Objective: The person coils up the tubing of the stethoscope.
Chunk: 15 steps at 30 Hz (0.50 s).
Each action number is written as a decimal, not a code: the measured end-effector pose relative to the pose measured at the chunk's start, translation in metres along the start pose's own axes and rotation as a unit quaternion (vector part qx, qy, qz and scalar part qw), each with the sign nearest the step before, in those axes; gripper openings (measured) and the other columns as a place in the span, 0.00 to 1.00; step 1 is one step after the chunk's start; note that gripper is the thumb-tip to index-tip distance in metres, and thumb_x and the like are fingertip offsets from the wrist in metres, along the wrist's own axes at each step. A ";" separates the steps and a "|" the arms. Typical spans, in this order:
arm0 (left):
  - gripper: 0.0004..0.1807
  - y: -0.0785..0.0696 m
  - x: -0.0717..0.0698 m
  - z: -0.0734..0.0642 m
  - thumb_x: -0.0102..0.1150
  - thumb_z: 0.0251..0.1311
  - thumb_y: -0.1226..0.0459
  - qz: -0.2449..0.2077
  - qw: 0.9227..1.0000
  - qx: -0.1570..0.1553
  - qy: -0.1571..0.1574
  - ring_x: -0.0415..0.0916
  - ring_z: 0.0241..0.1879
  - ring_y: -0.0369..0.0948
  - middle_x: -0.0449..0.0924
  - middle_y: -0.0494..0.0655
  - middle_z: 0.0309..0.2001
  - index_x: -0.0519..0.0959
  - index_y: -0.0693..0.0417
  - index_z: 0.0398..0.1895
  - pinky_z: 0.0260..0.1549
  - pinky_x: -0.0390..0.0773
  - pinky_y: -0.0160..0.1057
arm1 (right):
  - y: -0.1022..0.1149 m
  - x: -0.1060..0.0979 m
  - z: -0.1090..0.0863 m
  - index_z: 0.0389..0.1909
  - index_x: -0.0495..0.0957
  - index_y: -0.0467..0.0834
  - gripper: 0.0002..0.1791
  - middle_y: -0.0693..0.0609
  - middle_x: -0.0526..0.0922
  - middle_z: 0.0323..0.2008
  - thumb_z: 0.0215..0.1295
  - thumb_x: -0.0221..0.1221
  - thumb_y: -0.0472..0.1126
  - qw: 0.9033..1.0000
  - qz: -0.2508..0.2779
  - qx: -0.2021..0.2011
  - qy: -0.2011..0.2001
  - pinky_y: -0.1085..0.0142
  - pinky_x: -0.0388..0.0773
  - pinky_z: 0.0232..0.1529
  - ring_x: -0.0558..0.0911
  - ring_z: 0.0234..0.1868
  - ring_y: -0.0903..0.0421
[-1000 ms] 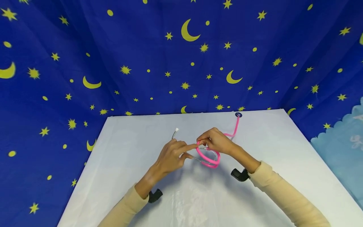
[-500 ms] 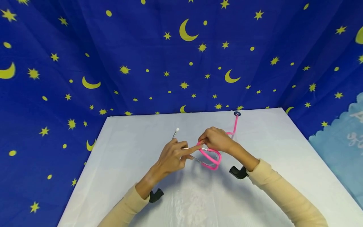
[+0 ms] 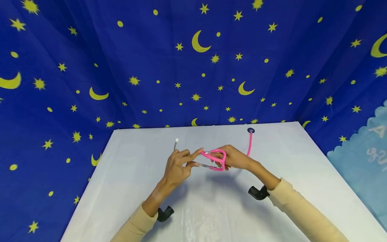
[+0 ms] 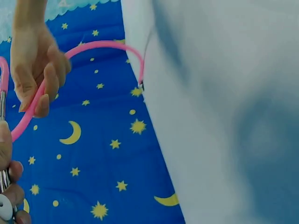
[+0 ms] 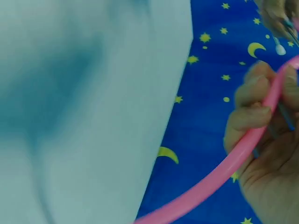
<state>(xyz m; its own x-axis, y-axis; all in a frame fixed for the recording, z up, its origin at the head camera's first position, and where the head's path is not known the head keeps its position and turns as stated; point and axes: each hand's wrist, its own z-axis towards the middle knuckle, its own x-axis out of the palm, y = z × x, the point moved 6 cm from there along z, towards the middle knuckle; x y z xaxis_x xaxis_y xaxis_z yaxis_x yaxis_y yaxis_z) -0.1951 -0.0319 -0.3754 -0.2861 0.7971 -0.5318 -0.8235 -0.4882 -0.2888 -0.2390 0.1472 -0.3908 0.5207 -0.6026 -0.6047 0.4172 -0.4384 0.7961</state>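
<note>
A stethoscope with pink tubing (image 3: 224, 157) hangs between both hands over the table. My left hand (image 3: 177, 168) grips its metal ear tubes, the index finger reaching to the looped tubing. One white ear tip (image 3: 176, 140) sticks up beyond that hand; another ear tip (image 4: 5, 207) shows by the fingers in the left wrist view. My right hand (image 3: 235, 157) pinches the tubing behind the loop, its fingers partly hidden there. In the right wrist view, fingers and thumb curl round the pink tube (image 5: 205, 186). The dark chest piece (image 3: 251, 130) lies at the table's far edge.
The white table (image 3: 136, 188) has a smooth, shiny cover. Behind it hangs a blue curtain (image 3: 169, 67) with yellow moons and stars. A light-blue cloth (image 3: 366, 148) hangs at the right. Black wrist mounts (image 3: 165, 213) stick out below both sleeves.
The right hand has shifted its hold, its fingers now behind the tubing loop. The loop has moved up and left and lies flatter. The left hand has drifted slightly left with the ear tubes.
</note>
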 end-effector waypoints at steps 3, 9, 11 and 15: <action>0.27 0.006 -0.004 -0.001 0.75 0.41 0.65 -0.006 0.999 -0.046 -0.008 0.56 0.16 0.35 0.66 0.41 0.15 0.84 0.50 0.52 0.26 0.55 0.34 | -0.004 0.015 -0.006 0.41 0.79 0.35 0.08 0.43 0.78 0.22 0.71 0.51 0.31 1.000 0.019 -0.004 0.005 0.67 0.74 0.18 0.73 0.15 0.60; 0.29 0.015 -0.005 -0.005 0.77 0.38 0.66 0.024 0.996 -0.088 -0.021 0.53 0.17 0.31 0.67 0.39 0.15 0.85 0.50 0.51 0.25 0.55 0.34 | -0.003 0.051 -0.020 0.34 0.75 0.40 0.14 0.52 0.76 0.19 0.77 0.42 0.36 0.999 -0.030 -0.006 0.029 0.69 0.76 0.26 0.73 0.19 0.65; 0.29 0.018 -0.003 -0.006 0.77 0.36 0.67 0.027 0.995 -0.095 -0.028 0.54 0.17 0.31 0.68 0.40 0.15 0.85 0.50 0.50 0.25 0.55 0.34 | -0.004 0.060 -0.025 0.31 0.74 0.41 0.17 0.54 0.75 0.17 0.79 0.41 0.39 0.999 -0.026 0.003 0.033 0.70 0.75 0.27 0.73 0.18 0.66; 0.28 0.022 0.003 -0.005 0.76 0.39 0.66 0.019 0.994 -0.106 -0.028 0.54 0.17 0.31 0.68 0.41 0.16 0.85 0.50 0.50 0.27 0.54 0.34 | -0.003 0.070 -0.035 0.26 0.71 0.40 0.21 0.57 0.72 0.14 0.79 0.39 0.43 0.999 -0.002 0.016 0.034 0.70 0.72 0.25 0.72 0.15 0.66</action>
<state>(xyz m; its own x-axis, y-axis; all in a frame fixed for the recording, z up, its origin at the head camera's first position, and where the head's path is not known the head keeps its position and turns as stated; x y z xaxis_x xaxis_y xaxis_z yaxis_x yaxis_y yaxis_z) -0.2111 -0.0420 -0.3876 -0.3467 0.7917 -0.5030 -0.6918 -0.5780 -0.4328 -0.1777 0.1293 -0.4365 0.5696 -0.5543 -0.6070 0.3957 -0.4623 0.7935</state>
